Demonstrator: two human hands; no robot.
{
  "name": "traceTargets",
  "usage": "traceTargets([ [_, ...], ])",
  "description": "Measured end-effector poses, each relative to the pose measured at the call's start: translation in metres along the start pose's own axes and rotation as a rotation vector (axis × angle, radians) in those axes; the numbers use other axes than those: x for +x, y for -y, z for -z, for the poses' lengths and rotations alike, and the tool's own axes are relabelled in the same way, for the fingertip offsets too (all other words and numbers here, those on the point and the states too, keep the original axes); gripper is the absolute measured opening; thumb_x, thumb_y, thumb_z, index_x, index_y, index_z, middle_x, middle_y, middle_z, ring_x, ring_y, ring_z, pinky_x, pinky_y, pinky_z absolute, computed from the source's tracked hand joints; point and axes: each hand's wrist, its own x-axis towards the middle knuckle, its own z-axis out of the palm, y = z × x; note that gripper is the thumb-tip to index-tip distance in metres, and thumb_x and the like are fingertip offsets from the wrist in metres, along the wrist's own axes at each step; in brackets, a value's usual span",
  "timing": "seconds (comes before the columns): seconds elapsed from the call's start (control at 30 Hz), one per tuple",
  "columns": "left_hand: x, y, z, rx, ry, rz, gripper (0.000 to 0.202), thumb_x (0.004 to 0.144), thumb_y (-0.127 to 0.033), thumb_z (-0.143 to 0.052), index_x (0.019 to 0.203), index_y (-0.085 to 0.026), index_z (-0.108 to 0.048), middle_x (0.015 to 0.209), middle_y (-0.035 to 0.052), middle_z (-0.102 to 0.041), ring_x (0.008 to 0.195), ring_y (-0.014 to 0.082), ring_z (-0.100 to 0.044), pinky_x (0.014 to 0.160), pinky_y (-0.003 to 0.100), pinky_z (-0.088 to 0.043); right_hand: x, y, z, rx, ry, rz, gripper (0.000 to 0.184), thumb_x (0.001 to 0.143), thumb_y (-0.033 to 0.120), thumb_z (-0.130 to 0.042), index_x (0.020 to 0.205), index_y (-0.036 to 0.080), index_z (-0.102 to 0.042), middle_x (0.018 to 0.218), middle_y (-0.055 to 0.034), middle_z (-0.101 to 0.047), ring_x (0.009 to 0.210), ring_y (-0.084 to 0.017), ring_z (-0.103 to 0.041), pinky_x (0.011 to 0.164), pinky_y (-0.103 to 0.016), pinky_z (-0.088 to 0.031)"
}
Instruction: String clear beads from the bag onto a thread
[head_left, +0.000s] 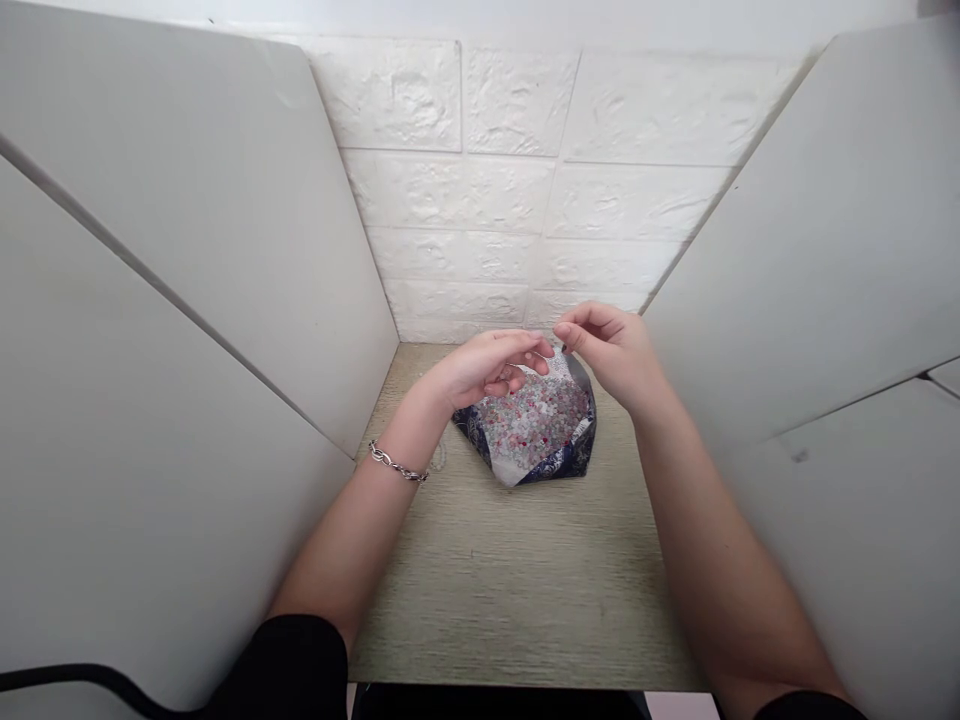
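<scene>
A folded paper tray with a dark blue patterned rim [581, 455] lies on the pale wood desk [517, 580], filled with many tiny clear, pink and red beads [536, 420]. My left hand [491, 368] hovers over the tray's far left side, fingers curled and pinched together on something too small to make out. My right hand [611, 350] is just right of it, thumb and forefinger pinched near the left fingertips; what they hold is too small to name. A silver chain bracelet [396, 465] circles my left wrist.
Tall pale grey panels stand on the left [187, 330] and right [817, 280] of the narrow desk. A white brick-pattern wall [517, 200] closes the back. A black cable [90, 675] runs along the lower left corner.
</scene>
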Motion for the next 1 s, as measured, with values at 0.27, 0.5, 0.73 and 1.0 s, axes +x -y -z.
traceTargets([
  [0.27,-0.003,-0.006,-0.001,-0.033,0.018,-0.014,0.022,0.077,-0.035,-0.051,0.078,-0.014,-0.056,0.065,-0.0022,-0.050,0.040,-0.0005,-0.037,0.033,0.013,-0.019,0.004,-0.003,0.001,0.234,-0.101,-0.026,0.030,0.073,0.051,-0.055,0.073,0.022,-0.046,0.064,0.0010,-0.054,0.053,-0.009,-0.049,0.055,-0.025,-0.043],
  [0.5,-0.008,-0.013,0.004,-0.113,0.032,-0.033,0.016,0.078,-0.029,-0.050,0.076,-0.013,-0.055,0.057,-0.0048,-0.041,0.037,-0.0014,-0.031,0.033,0.012,-0.017,0.009,-0.010,0.011,0.464,-0.293,-0.063,0.022,0.075,0.041,-0.054,0.076,0.023,-0.041,0.060,0.0057,-0.047,0.044,-0.006,-0.040,0.053,-0.023,-0.044],
  [0.73,-0.018,-0.022,0.006,-0.137,0.019,-0.084,0.015,0.079,-0.028,-0.049,0.075,-0.014,-0.054,0.054,-0.0052,-0.039,0.037,-0.0010,-0.030,0.032,0.011,-0.018,0.013,-0.016,0.018,0.711,-0.496,-0.204,0.021,0.075,0.036,-0.058,0.073,0.022,-0.043,0.057,0.0076,-0.045,0.041,-0.003,-0.037,0.048,-0.019,-0.043],
  [1.0,-0.032,-0.037,0.001,-0.129,-0.096,-0.125,0.015,0.078,-0.029,-0.049,0.074,-0.015,-0.052,0.051,-0.0062,-0.038,0.035,-0.0011,-0.030,0.031,0.011,-0.019,0.017,-0.025,0.018,0.915,-0.558,-0.364,0.017,0.077,0.026,-0.057,0.069,0.020,-0.043,0.054,0.0103,-0.044,0.036,-0.001,-0.033,0.043,-0.015,-0.041],
])
